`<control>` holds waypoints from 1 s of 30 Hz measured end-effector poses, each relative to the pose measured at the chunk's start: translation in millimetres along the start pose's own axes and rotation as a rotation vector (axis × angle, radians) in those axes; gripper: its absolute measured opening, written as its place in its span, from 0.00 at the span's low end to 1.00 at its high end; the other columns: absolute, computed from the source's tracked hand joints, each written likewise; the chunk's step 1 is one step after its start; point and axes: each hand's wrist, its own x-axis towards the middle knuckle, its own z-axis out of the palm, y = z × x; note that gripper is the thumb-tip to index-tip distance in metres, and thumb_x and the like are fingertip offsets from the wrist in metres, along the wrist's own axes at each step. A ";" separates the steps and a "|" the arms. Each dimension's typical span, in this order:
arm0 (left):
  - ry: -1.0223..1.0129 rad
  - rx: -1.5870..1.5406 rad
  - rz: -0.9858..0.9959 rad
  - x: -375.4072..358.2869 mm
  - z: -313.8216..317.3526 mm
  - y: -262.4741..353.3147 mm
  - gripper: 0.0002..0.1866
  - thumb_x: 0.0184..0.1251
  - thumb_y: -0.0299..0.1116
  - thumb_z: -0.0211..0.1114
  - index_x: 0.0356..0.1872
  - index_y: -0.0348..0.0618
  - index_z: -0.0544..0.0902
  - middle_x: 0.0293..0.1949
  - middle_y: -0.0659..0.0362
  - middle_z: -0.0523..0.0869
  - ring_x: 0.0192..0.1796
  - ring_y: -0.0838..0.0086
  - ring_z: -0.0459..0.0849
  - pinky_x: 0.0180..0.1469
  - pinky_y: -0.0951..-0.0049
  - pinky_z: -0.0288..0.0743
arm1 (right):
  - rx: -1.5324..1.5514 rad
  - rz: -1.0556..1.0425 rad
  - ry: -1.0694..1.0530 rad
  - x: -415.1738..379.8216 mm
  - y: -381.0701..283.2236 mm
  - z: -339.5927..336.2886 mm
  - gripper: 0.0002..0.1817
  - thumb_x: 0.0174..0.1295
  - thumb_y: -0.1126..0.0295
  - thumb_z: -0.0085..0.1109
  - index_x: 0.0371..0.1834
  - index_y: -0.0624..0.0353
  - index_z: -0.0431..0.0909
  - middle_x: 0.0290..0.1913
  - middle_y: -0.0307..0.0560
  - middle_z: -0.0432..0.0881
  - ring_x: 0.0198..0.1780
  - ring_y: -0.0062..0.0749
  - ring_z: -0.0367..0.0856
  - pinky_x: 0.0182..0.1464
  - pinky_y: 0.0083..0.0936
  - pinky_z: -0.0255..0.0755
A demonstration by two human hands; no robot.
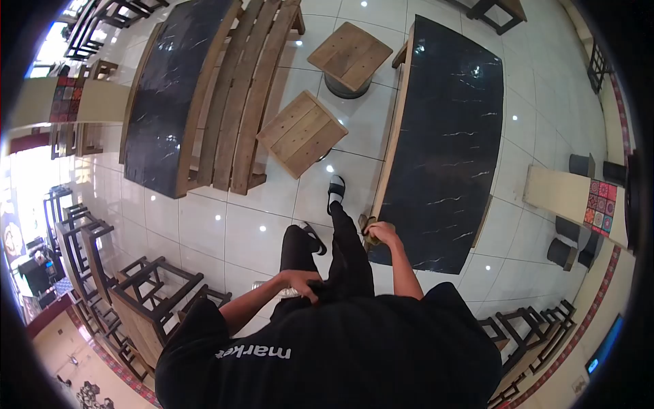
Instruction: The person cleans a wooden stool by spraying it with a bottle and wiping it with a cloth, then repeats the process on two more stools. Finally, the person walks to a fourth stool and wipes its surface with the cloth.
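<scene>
A crumpled yellow-brown cloth (375,232) is gripped in my right hand (383,232), at the near left corner of a black marble-patterned table (443,150). My left hand (300,282) is in front of my waist, its fingers curled by a dark shape against my black trousers; what it holds I cannot tell. Under that wrist a silvery object (264,287) shows in part.
Two wooden stools (303,133) stand ahead on the tiled floor (259,225). Left of them are a slatted bench (238,102) and a second black-topped table (163,102). Dark-framed furniture (153,293) fills the lower left. A pillar (555,191) rises at right.
</scene>
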 end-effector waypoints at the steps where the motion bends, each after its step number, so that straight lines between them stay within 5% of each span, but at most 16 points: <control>1: -0.184 -0.043 -0.196 -0.7 -13.1 10.2 0.42 0.46 0.46 0.79 0.60 0.32 0.73 0.52 0.49 0.79 0.57 0.65 0.77 0.56 0.66 0.75 | 0.018 0.008 0.000 33.6 -1.9 1.3 0.17 0.45 0.65 0.52 0.34 0.56 0.87 0.29 0.47 0.83 0.32 0.31 0.79 0.39 0.24 0.71; 3: -0.328 -0.076 -0.204 3.2 -25.1 11.9 0.43 0.45 0.49 0.80 0.59 0.31 0.73 0.51 0.49 0.79 0.56 0.65 0.77 0.56 0.64 0.74 | 0.230 0.000 -0.323 116.2 20.0 14.1 0.18 0.50 0.59 0.52 0.35 0.58 0.88 0.37 0.47 0.85 0.38 0.32 0.79 0.47 0.22 0.70; 4: -0.360 -0.008 -0.008 25.3 -25.2 -41.5 0.46 0.43 0.51 0.81 0.60 0.31 0.73 0.51 0.50 0.79 0.56 0.65 0.78 0.58 0.63 0.72 | 0.388 0.121 -0.435 137.6 2.3 10.4 0.21 0.54 0.53 0.53 0.33 0.59 0.88 0.41 0.47 0.85 0.42 0.33 0.78 0.50 0.23 0.68; 5: -0.340 0.014 -0.031 16.6 -29.6 -26.9 0.45 0.42 0.51 0.81 0.59 0.31 0.74 0.51 0.48 0.79 0.57 0.63 0.77 0.60 0.64 0.70 | 0.549 0.247 -0.549 155.3 -18.2 13.8 0.24 0.57 0.48 0.54 0.32 0.60 0.88 0.44 0.47 0.84 0.45 0.34 0.78 0.54 0.23 0.67; 7: -0.437 0.002 0.033 25.1 -39.4 -44.7 0.41 0.44 0.49 0.80 0.56 0.32 0.76 0.49 0.48 0.80 0.56 0.63 0.77 0.58 0.64 0.70 | 0.249 0.049 -0.057 198.3 -46.2 28.8 0.32 0.56 0.36 0.57 0.30 0.59 0.88 0.39 0.49 0.85 0.42 0.35 0.80 0.52 0.27 0.71; 9: -0.310 -0.191 0.073 24.1 -38.2 -64.8 0.36 0.47 0.47 0.78 0.53 0.31 0.78 0.40 0.51 0.83 0.47 0.67 0.79 0.50 0.65 0.72 | -0.111 -0.038 0.066 239.0 -68.3 32.8 0.35 0.53 0.35 0.61 0.35 0.63 0.85 0.35 0.52 0.86 0.39 0.38 0.84 0.47 0.35 0.74; 11: -0.429 0.034 0.052 28.8 -57.6 -39.5 0.37 0.50 0.50 0.77 0.54 0.29 0.77 0.32 0.56 0.83 0.38 0.72 0.78 0.45 0.70 0.74 | -0.052 -0.072 0.087 302.2 -68.6 49.2 0.34 0.53 0.37 0.63 0.34 0.65 0.85 0.35 0.54 0.86 0.40 0.41 0.85 0.46 0.35 0.75; 13: -0.441 -0.314 -0.121 11.5 -66.4 -64.3 0.39 0.51 0.53 0.76 0.55 0.29 0.76 0.39 0.52 0.85 0.43 0.68 0.81 0.49 0.67 0.75 | 0.010 -0.095 0.105 346.2 -71.9 71.8 0.33 0.53 0.39 0.64 0.33 0.66 0.84 0.35 0.56 0.86 0.41 0.43 0.85 0.46 0.36 0.76; 15: -0.088 -0.068 0.079 -8.0 -54.8 -87.3 0.33 0.53 0.54 0.75 0.45 0.31 0.80 0.38 0.54 0.85 0.43 0.69 0.83 0.46 0.64 0.76 | 0.431 -0.042 0.281 383.2 -86.9 90.5 0.30 0.52 0.43 0.68 0.35 0.66 0.83 0.36 0.56 0.86 0.42 0.44 0.85 0.46 0.36 0.75; 16: 0.051 -0.055 0.122 -12.1 -33.4 -132.3 0.31 0.53 0.53 0.74 0.46 0.34 0.80 0.39 0.51 0.85 0.47 0.61 0.83 0.49 0.61 0.73 | 0.441 -0.039 0.286 404.6 -88.2 105.5 0.30 0.52 0.43 0.68 0.35 0.66 0.83 0.36 0.56 0.86 0.42 0.44 0.85 0.46 0.36 0.75; 18: 0.031 0.028 0.098 -21.7 -46.1 -136.3 0.30 0.53 0.52 0.74 0.47 0.37 0.80 0.39 0.50 0.85 0.47 0.57 0.83 0.48 0.60 0.73 | 0.705 -0.055 0.627 443.1 -76.0 137.3 0.28 0.52 0.48 0.71 0.36 0.66 0.82 0.38 0.55 0.86 0.42 0.43 0.85 0.45 0.37 0.74; 22: -0.039 0.234 -0.059 -44.4 -70.3 -134.6 0.34 0.53 0.52 0.74 0.55 0.38 0.78 0.47 0.47 0.83 0.52 0.52 0.80 0.53 0.60 0.73 | 0.627 -0.120 0.621 437.0 -67.8 135.5 0.22 0.55 0.53 0.70 0.37 0.64 0.81 0.32 0.47 0.85 0.35 0.31 0.82 0.41 0.31 0.74; 25: -0.031 0.307 -0.007 -56.4 -80.1 -164.9 0.33 0.53 0.52 0.74 0.55 0.39 0.79 0.47 0.48 0.83 0.51 0.54 0.81 0.52 0.62 0.74 | 0.418 -0.152 0.747 434.0 -70.8 118.7 0.20 0.55 0.56 0.70 0.35 0.63 0.80 0.32 0.48 0.85 0.35 0.34 0.82 0.40 0.30 0.74; 27: -0.040 0.317 0.022 -66.8 -83.2 -181.3 0.32 0.53 0.51 0.74 0.54 0.40 0.79 0.47 0.49 0.83 0.50 0.55 0.81 0.52 0.62 0.74 | 0.459 -0.146 0.771 437.8 -66.9 103.0 0.21 0.52 0.54 0.70 0.34 0.63 0.78 0.33 0.58 0.83 0.41 0.53 0.81 0.44 0.39 0.73; 29: 0.081 0.319 0.072 -78.4 -88.4 -191.9 0.31 0.55 0.50 0.74 0.55 0.41 0.79 0.47 0.50 0.83 0.51 0.57 0.81 0.53 0.63 0.74 | 0.461 -0.153 0.776 442.1 -52.6 84.1 0.20 0.53 0.55 0.69 0.34 0.63 0.78 0.34 0.56 0.83 0.40 0.53 0.81 0.44 0.38 0.73; 30: 0.073 0.329 0.063 -81.8 -94.3 -188.4 0.31 0.55 0.50 0.74 0.55 0.41 0.79 0.47 0.50 0.83 0.51 0.57 0.81 0.53 0.63 0.74 | 0.457 -0.180 0.804 445.3 -44.0 75.2 0.19 0.54 0.57 0.69 0.35 0.63 0.79 0.32 0.52 0.83 0.37 0.44 0.80 0.41 0.35 0.73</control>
